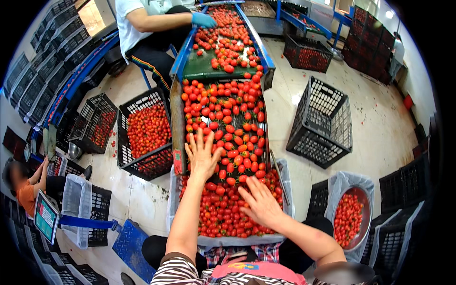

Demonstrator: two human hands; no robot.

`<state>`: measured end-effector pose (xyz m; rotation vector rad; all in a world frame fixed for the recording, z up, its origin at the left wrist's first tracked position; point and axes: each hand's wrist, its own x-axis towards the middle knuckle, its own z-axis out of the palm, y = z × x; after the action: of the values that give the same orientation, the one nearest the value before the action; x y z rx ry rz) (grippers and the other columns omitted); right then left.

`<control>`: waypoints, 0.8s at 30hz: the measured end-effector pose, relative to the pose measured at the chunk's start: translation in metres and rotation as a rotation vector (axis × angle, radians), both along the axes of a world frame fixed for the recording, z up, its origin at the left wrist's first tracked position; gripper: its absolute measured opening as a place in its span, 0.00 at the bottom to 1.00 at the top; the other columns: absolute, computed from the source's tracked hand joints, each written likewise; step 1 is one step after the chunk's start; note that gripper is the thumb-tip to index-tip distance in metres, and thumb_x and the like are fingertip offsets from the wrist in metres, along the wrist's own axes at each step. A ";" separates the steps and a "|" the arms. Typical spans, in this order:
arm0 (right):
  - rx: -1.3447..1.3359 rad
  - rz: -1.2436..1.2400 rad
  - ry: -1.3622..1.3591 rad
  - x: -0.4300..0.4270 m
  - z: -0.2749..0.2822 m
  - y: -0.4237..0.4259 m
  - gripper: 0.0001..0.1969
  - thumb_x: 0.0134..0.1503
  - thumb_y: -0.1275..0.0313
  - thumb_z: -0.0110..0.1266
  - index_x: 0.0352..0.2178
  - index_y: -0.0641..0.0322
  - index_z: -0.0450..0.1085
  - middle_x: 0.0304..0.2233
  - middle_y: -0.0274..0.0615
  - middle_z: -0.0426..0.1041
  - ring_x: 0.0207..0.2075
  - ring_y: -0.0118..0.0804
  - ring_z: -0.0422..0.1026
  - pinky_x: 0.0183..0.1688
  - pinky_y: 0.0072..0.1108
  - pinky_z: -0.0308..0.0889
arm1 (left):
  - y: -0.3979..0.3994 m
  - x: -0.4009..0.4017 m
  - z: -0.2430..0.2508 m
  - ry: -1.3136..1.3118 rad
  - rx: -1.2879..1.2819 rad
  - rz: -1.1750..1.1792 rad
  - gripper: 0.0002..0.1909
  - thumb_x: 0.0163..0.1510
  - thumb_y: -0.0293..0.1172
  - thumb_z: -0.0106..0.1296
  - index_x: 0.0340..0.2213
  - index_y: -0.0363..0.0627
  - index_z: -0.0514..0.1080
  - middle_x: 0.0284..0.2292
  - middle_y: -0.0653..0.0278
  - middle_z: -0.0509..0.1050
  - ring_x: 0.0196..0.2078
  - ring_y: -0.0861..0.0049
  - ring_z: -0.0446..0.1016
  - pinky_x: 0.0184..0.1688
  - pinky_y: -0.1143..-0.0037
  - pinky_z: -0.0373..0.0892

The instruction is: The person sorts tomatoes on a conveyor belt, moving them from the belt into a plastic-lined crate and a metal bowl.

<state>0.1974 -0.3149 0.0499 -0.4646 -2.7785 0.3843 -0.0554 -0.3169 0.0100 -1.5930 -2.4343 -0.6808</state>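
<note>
Red cherry tomatoes lie spread over the dark end tray of a sorting conveyor in front of me. My left hand rests on the tray's left side, fingers apart, among the tomatoes and gripping none that I can see. Lower and to the right, my right hand is spread over the lined crate below the tray's end. Heaped tomatoes fill that crate. A metal rod slants along its right side. Whether the right palm touches the heap is hidden.
Across the belt, a co-worker's blue-gloved hand reaches over tomatoes. A black crate of tomatoes stands left, another black crate right. A metal bowl of tomatoes sits at lower right. A platform scale is at lower left.
</note>
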 end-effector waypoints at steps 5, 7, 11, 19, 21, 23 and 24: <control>-0.052 -0.105 -0.040 -0.007 -0.020 0.005 0.35 0.47 0.65 0.56 0.54 0.64 0.52 0.57 0.60 0.46 0.60 0.56 0.44 0.58 0.39 0.47 | -0.021 0.007 -0.013 -0.114 0.016 0.001 0.29 0.54 0.45 0.45 0.54 0.47 0.55 0.59 0.52 0.45 0.61 0.53 0.41 0.60 0.59 0.42; -0.009 -0.104 -0.058 -0.007 -0.029 0.005 0.36 0.46 0.65 0.57 0.54 0.66 0.51 0.57 0.59 0.46 0.60 0.54 0.44 0.59 0.37 0.47 | -0.032 0.007 -0.014 0.002 0.240 0.044 0.28 0.54 0.43 0.43 0.53 0.43 0.56 0.57 0.50 0.49 0.60 0.57 0.46 0.59 0.61 0.46; 0.081 -0.098 -0.086 -0.006 -0.035 0.010 0.37 0.46 0.63 0.57 0.54 0.69 0.50 0.58 0.59 0.45 0.60 0.52 0.44 0.59 0.35 0.46 | -0.039 0.006 -0.017 -0.046 0.097 0.004 0.25 0.55 0.40 0.43 0.52 0.43 0.58 0.57 0.49 0.50 0.60 0.54 0.47 0.59 0.61 0.46; 0.039 -0.072 -0.081 -0.015 -0.028 0.015 0.32 0.49 0.62 0.54 0.52 0.68 0.54 0.57 0.58 0.47 0.60 0.52 0.45 0.59 0.35 0.46 | -0.052 0.024 -0.016 -0.099 0.148 -0.025 0.25 0.54 0.39 0.45 0.51 0.43 0.59 0.55 0.48 0.52 0.59 0.53 0.46 0.58 0.59 0.46; 0.106 -0.089 0.054 -0.027 -0.030 0.021 0.32 0.49 0.62 0.53 0.52 0.68 0.53 0.57 0.58 0.47 0.60 0.53 0.44 0.59 0.36 0.45 | -0.050 0.024 -0.011 -0.149 0.191 -0.091 0.25 0.52 0.38 0.48 0.51 0.43 0.59 0.55 0.49 0.52 0.59 0.54 0.46 0.58 0.59 0.47; 0.102 -0.240 0.087 -0.044 -0.032 0.025 0.32 0.51 0.61 0.51 0.53 0.68 0.52 0.57 0.58 0.46 0.61 0.52 0.43 0.59 0.39 0.43 | -0.039 0.024 -0.002 -0.010 0.251 0.011 0.27 0.53 0.38 0.48 0.52 0.43 0.57 0.55 0.48 0.52 0.60 0.55 0.44 0.59 0.60 0.45; 0.089 -0.287 0.108 -0.054 -0.035 0.027 0.31 0.52 0.61 0.50 0.53 0.67 0.53 0.57 0.58 0.48 0.60 0.51 0.44 0.59 0.39 0.43 | -0.033 0.024 -0.004 0.010 0.201 0.112 0.29 0.52 0.40 0.49 0.53 0.44 0.56 0.55 0.47 0.53 0.61 0.57 0.42 0.59 0.60 0.45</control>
<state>0.1432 -0.2880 0.0150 -0.7833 -2.5629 0.2115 -0.0318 -0.3494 0.0065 -1.3708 -2.3421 -0.8639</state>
